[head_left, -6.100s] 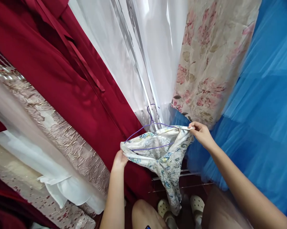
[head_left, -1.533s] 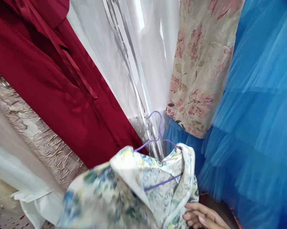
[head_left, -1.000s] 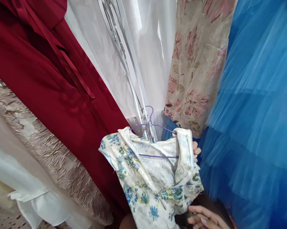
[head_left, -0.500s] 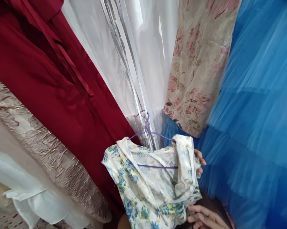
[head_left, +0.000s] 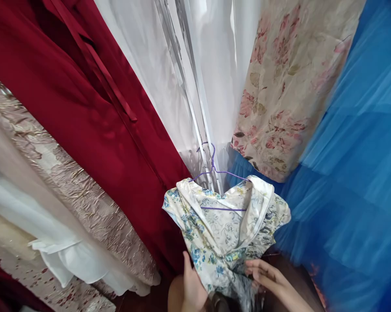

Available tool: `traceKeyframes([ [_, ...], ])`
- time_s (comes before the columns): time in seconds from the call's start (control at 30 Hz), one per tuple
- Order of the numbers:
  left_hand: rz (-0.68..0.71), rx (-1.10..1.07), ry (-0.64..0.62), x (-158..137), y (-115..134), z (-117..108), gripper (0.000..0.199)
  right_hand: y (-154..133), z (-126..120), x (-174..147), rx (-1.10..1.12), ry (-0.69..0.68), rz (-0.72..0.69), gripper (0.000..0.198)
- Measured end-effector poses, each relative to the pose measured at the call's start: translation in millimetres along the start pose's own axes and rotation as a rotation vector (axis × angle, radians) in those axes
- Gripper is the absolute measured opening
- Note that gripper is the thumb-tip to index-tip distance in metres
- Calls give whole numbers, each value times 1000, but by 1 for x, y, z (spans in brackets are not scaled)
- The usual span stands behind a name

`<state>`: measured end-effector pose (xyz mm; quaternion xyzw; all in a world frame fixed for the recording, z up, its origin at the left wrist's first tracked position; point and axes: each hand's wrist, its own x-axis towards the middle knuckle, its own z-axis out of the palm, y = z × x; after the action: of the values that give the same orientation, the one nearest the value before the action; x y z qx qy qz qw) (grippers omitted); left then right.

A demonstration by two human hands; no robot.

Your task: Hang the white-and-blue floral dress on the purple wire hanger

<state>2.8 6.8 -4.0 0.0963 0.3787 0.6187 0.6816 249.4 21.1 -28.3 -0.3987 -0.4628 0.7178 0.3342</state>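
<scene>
A white dress (head_left: 195,229) with a blue and yellow floral print, cap sleeves and a crossed V neckline hangs on a thin purple hanger (head_left: 213,164). The hanger's hook sits at a pale metal rail (head_left: 203,112). My left hand (head_left: 194,284) lies against the dress's lower left side, thumb up and apart; its other fingers are mostly hidden by the cloth. At the waist on the right, my right hand (head_left: 265,275) has its fingers spread and slightly bent, close to the fabric. Whether its fingertips touch the cloth, I cannot tell. The dress's lower part is blurred.
Long garments hang all around: a dark red one (head_left: 94,130) and a textured pink-beige one (head_left: 94,199) on the left, white cloth (head_left: 133,47) behind the rail, a cream floral one (head_left: 280,95) and a layered blue tulle one (head_left: 351,182) on the right.
The hand at the dress's right shoulder has gone from there, and that sleeve is now spread out. My left hand shows at the lower left side. My right hand has moved up and left.
</scene>
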Motion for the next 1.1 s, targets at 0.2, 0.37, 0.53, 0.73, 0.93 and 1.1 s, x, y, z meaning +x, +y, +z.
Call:
traceKeyframes([
  [0.2, 88, 220, 64, -19, -4, -28, 60, 17, 36, 25, -160, 53, -81, 49],
  [0.37, 86, 250, 0, -12, -18, -5, 48, 8, 52, 43, -165, 89, -196, 37],
  [0.53, 85, 195, 61, -9, -19, -3, 37, -11, 44, 38, -232, 85, -267, 38],
  [0.73, 82, 180, 89, -13, -19, -1, 36, -12, 44, 31, -188, 78, -241, 36],
  [0.93, 133, 252, 126, -11, -21, -8, 39, -13, 48, 30, -176, 65, -233, 34],
  [1.1, 651, 618, 444, -7, -27, -21, 44, -10, 44, 27, -178, 79, -198, 29],
])
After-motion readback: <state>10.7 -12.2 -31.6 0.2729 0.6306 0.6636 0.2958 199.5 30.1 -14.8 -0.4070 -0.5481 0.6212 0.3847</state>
